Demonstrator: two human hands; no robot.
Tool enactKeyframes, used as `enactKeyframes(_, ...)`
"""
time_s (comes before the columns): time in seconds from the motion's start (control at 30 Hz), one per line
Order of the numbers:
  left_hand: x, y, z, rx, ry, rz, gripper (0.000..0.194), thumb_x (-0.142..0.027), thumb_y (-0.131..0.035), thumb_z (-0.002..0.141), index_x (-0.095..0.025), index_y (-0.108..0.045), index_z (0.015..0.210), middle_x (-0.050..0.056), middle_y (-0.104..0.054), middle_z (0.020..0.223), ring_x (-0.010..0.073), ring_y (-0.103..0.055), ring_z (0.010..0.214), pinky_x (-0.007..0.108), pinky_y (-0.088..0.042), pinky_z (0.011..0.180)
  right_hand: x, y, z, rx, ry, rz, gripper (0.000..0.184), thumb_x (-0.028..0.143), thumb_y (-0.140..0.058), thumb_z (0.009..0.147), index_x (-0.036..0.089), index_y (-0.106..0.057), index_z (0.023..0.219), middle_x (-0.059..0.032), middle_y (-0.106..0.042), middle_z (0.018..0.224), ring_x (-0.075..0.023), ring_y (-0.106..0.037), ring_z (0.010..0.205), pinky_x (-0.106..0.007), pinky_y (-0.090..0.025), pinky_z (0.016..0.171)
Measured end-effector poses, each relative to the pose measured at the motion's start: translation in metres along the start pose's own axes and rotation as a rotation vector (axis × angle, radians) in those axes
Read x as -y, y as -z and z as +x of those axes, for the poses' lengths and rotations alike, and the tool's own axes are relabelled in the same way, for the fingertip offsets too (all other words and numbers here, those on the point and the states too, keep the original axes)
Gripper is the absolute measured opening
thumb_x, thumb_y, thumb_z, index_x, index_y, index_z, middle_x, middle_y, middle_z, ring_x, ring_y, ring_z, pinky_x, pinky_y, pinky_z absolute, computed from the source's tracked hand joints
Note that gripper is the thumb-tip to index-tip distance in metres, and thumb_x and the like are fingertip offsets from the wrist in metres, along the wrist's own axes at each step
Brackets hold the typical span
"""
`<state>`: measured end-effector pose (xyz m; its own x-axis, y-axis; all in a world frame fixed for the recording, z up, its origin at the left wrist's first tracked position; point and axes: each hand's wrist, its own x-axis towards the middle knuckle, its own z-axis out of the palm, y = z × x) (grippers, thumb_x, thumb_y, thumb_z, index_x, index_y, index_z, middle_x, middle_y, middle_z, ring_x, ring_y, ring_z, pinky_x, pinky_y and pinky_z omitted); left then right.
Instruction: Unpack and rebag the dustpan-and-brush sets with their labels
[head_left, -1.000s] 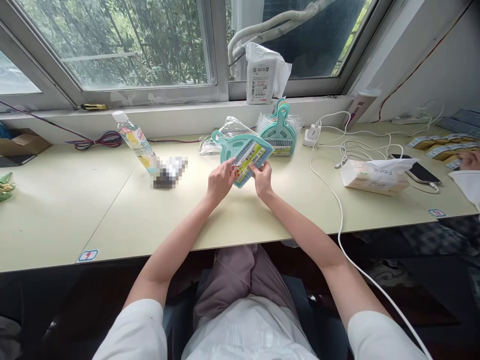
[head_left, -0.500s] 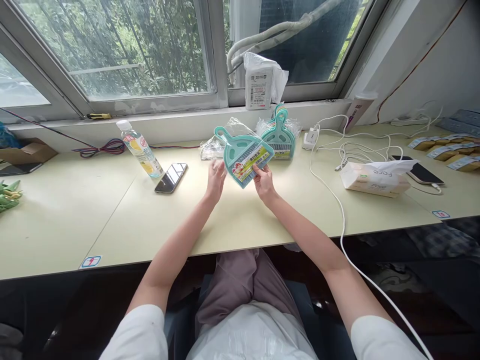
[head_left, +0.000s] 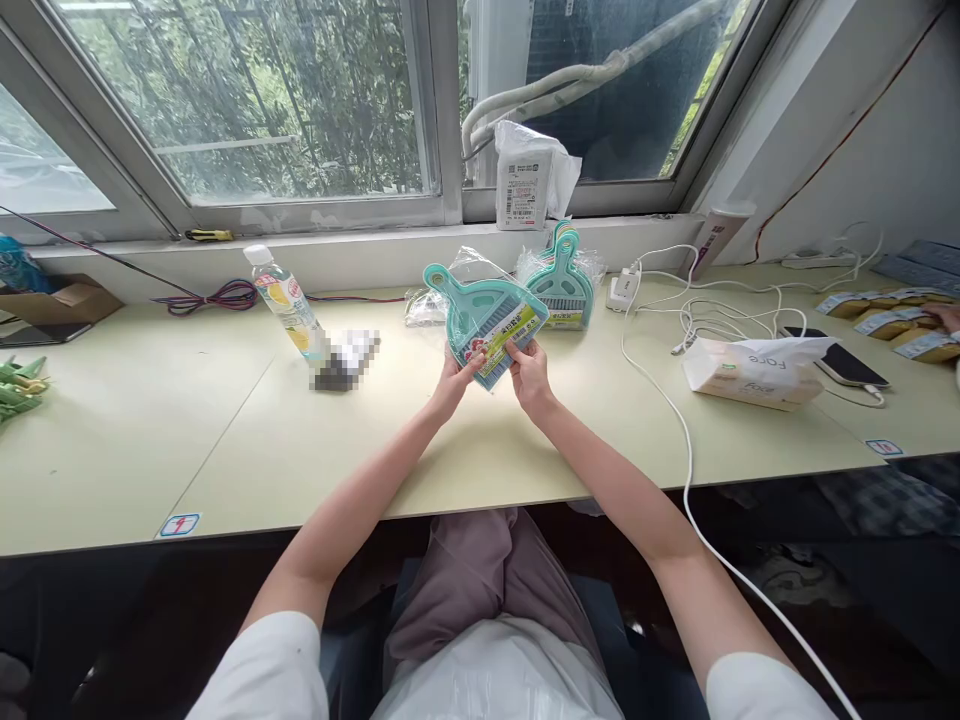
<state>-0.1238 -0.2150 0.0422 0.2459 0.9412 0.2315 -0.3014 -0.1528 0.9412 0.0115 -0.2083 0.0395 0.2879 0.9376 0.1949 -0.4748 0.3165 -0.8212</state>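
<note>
A small teal dustpan-and-brush set [head_left: 484, 312] with a yellow label is lifted above the pale table [head_left: 225, 440], handle pointing up and left. My left hand [head_left: 453, 378] pinches its lower left edge. My right hand [head_left: 529, 372] grips its lower right edge near the label. Behind it lie clear plastic bags [head_left: 439, 292] and a stack of several more teal dustpan sets [head_left: 561, 280] near the window sill.
A water bottle [head_left: 287, 308] and a phone [head_left: 345, 358] sit to the left. White cables [head_left: 675, 330], a charger [head_left: 622, 290], a tissue pack [head_left: 750, 365] and another phone [head_left: 844, 362] lie right. Another person's hand [head_left: 946, 316] shows at the far right by packaged goods.
My left hand, which had let go half a second ago, is back on the dustpan set's lower left edge. The set has tilted slightly and moved a little nearer me.
</note>
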Motion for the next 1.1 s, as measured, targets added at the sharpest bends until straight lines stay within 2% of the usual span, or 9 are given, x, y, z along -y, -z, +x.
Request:
enactKeyframes(0.13, 0.003, -0.008, -0.003, 0.085, 0.166, -0.152, 0.062, -0.040, -0.070, 0.076, -0.027, -0.044, 0.131, 0.007, -0.053, 0.139, 0.0259, -0.051, 0.127, 0.046, -0.044, 0.103, 0.003, -0.002, -0.003, -0.032, 0.053, 0.010, 0.029, 0.030, -0.068, 0.073, 0.022, -0.061, 0.100, -0.0064, -0.069, 0.109, -0.0226, -0.062, 0.112, -0.041, -0.051, 0.099)
enactKeyframes(0.3, -0.006, -0.004, 0.002, 0.034, 0.023, -0.220, 0.053, -0.043, -0.065, 0.080, -0.024, -0.050, 0.128, 0.007, -0.055, 0.137, 0.0251, -0.051, 0.128, 0.043, -0.041, 0.107, 0.000, -0.008, -0.006, -0.024, 0.000, 0.028, 0.028, 0.028, -0.069, 0.072, 0.022, -0.061, 0.098, -0.0063, -0.069, 0.110, -0.0226, -0.062, 0.113, -0.041, -0.050, 0.101)
enactKeyframes(0.4, -0.008, -0.002, 0.002, -0.016, 0.064, -0.239, 0.054, -0.041, -0.067, 0.078, -0.020, -0.053, 0.126, 0.009, -0.058, 0.134, 0.0267, -0.053, 0.126, 0.043, -0.041, 0.107, -0.002, -0.010, -0.008, -0.025, -0.029, 0.044, 0.027, 0.027, -0.070, 0.071, 0.021, -0.062, 0.096, -0.0065, -0.069, 0.109, -0.0234, -0.062, 0.111, -0.041, -0.052, 0.099)
enactKeyframes(0.53, -0.003, -0.006, -0.003, 0.193, 0.305, -0.218, 0.056, -0.037, -0.072, 0.075, -0.023, -0.055, 0.127, 0.009, -0.054, 0.138, 0.0314, -0.055, 0.123, 0.051, -0.042, 0.104, 0.001, -0.008, -0.007, -0.046, 0.003, 0.093, 0.031, 0.026, -0.070, 0.071, 0.022, -0.061, 0.100, -0.0052, -0.069, 0.110, -0.0228, -0.064, 0.108, -0.041, -0.054, 0.096)
enactKeyframes(0.6, -0.003, -0.008, -0.005, 0.273, 0.355, -0.204, 0.056, -0.039, -0.071, 0.076, -0.027, -0.054, 0.128, 0.008, -0.051, 0.142, 0.0320, -0.053, 0.125, 0.052, -0.040, 0.104, 0.004, -0.007, -0.005, -0.069, 0.002, 0.128, 0.033, 0.024, -0.071, 0.070, 0.023, -0.060, 0.102, -0.0042, -0.070, 0.110, -0.0215, -0.065, 0.106, -0.040, -0.054, 0.096)
enactKeyframes(0.73, -0.009, -0.006, -0.001, 0.164, 0.212, -0.195, 0.052, -0.041, -0.067, 0.080, -0.026, -0.054, 0.128, 0.007, -0.051, 0.141, 0.0300, -0.046, 0.132, 0.049, -0.037, 0.108, 0.006, -0.009, -0.005, -0.091, -0.024, 0.181, 0.033, 0.020, -0.071, 0.070, 0.021, -0.061, 0.101, -0.0037, -0.070, 0.108, -0.0198, -0.065, 0.106, -0.037, -0.052, 0.098)
enactKeyframes(0.9, -0.015, 0.004, 0.002, 0.025, 0.044, -0.158, 0.056, -0.036, -0.069, 0.078, -0.024, -0.052, 0.130, 0.006, -0.059, 0.131, 0.0265, -0.051, 0.127, 0.043, -0.038, 0.109, 0.001, -0.012, -0.007, -0.012, -0.099, 0.182, 0.034, 0.021, -0.075, 0.069, 0.022, -0.061, 0.099, -0.0032, -0.071, 0.107, -0.0210, -0.064, 0.108, -0.039, -0.053, 0.097)
enactKeyframes(1.0, -0.014, 0.004, 0.000, 0.031, 0.040, -0.085, 0.057, -0.036, -0.069, 0.078, -0.027, -0.050, 0.131, 0.004, -0.057, 0.134, 0.0271, -0.049, 0.129, 0.043, -0.038, 0.108, 0.002, -0.011, -0.006, 0.011, -0.093, 0.184, 0.034, 0.022, -0.076, 0.068, 0.022, -0.061, 0.098, -0.0033, -0.071, 0.106, -0.0213, -0.064, 0.109, -0.039, -0.053, 0.098)
enactKeyframes(1.1, -0.015, 0.003, -0.001, 0.149, 0.111, -0.041, 0.058, -0.037, -0.071, 0.075, -0.026, -0.053, 0.129, 0.005, -0.056, 0.136, 0.0305, -0.045, 0.132, 0.045, -0.036, 0.108, 0.007, -0.009, -0.003, 0.030, -0.070, 0.186, 0.030, 0.022, -0.075, 0.068, 0.022, -0.061, 0.095, -0.0036, -0.071, 0.104, -0.0216, -0.063, 0.110, -0.039, -0.053, 0.098)
